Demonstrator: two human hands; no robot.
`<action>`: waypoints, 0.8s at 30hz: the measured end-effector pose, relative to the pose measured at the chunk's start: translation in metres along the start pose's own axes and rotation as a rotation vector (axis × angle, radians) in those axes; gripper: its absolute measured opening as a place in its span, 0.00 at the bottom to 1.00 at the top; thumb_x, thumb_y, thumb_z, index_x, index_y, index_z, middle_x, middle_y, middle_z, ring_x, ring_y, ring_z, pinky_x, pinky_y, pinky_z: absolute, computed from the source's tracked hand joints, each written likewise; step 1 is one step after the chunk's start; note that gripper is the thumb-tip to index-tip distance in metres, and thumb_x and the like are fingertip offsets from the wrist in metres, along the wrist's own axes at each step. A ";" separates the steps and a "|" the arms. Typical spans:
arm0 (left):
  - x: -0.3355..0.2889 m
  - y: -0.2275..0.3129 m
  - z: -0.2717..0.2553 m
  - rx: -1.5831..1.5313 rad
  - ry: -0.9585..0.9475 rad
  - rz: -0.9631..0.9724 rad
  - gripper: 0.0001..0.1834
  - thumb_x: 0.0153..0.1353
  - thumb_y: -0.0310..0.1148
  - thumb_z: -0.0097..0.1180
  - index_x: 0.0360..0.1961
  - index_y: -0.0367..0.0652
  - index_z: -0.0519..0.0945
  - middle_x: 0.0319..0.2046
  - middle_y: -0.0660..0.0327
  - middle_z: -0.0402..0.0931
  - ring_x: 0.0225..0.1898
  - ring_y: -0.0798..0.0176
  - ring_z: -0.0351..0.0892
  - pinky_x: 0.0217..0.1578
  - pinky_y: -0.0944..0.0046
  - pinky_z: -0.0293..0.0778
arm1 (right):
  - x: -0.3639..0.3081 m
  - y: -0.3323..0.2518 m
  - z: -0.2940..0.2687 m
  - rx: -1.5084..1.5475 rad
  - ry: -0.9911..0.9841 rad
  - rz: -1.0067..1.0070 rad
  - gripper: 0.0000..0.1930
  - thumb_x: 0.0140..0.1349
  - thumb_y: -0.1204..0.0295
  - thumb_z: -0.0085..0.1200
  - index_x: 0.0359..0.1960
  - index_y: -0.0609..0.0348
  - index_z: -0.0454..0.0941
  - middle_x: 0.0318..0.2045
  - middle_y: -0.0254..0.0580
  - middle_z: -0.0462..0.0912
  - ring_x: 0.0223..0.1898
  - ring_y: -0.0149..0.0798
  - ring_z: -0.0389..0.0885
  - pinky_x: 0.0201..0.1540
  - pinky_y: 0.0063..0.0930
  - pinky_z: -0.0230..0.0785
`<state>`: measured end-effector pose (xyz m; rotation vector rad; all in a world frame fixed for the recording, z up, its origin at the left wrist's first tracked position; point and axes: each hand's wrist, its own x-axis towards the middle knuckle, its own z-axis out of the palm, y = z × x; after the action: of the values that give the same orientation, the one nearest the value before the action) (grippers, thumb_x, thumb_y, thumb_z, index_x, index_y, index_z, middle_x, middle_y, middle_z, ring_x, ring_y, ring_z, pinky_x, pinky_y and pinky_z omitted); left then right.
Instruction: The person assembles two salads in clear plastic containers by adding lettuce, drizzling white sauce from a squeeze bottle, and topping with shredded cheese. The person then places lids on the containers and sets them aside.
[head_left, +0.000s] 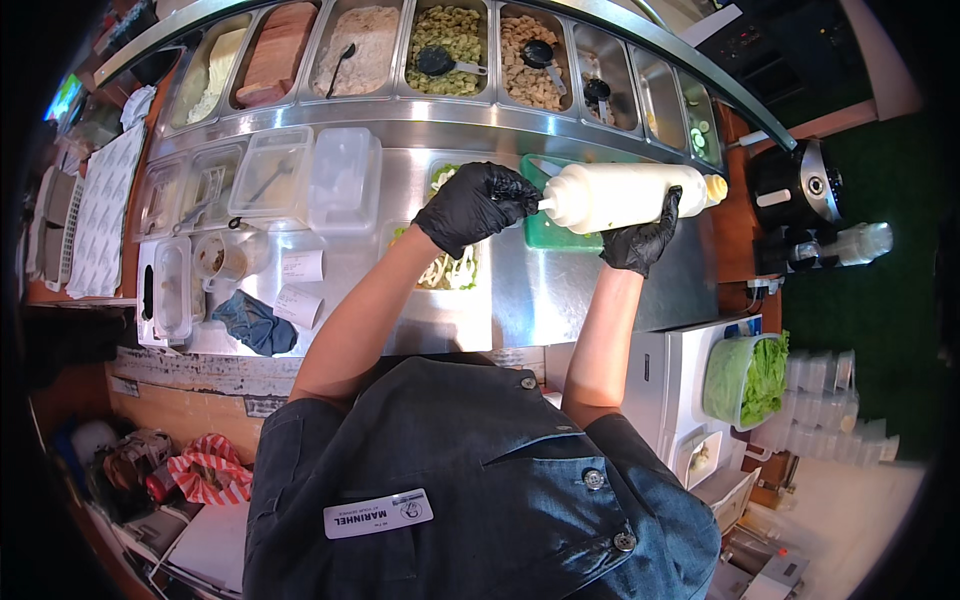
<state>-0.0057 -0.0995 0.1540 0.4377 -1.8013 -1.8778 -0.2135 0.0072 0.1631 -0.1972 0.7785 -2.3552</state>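
A white squeeze bottle [610,196] lies nearly sideways in the air above the steel counter, its nozzle pointing left. My right hand [642,242], in a black glove, is wrapped round the bottle's body from below. At the nozzle, the fingers of my left hand [475,208], gloved too, are pinched together on the tip. Below my left wrist, a salad container [462,274] with green leaves and pale strips of sauce or topping is partly covered by my forearm. Under the bottle rests a green cutting board [548,234], and a blade shows on its far part.
Steel pans of sliced meat [278,55], diced chicken [535,75] and other fillings line the back. Lidded plastic boxes [345,180] and a blue cloth [256,322] lie left. A yellow cap [716,189] shows beyond the bottle's base. Lettuce [765,380] fills a tub at right.
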 end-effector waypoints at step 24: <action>-0.022 -0.037 -0.022 0.108 0.357 -0.200 0.14 0.54 0.21 0.56 0.44 0.37 0.79 0.39 0.60 0.80 0.39 0.70 0.76 0.43 0.70 0.71 | 0.033 0.034 -0.047 -0.954 -0.078 -0.909 0.48 0.30 0.76 0.74 0.58 0.59 0.60 0.50 0.42 0.69 0.50 0.39 0.70 0.53 0.38 0.68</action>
<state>0.0198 -0.1058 0.1136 0.9588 -1.6681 -1.6990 -0.2368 -0.0116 0.1034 -1.2479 2.0440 -2.4671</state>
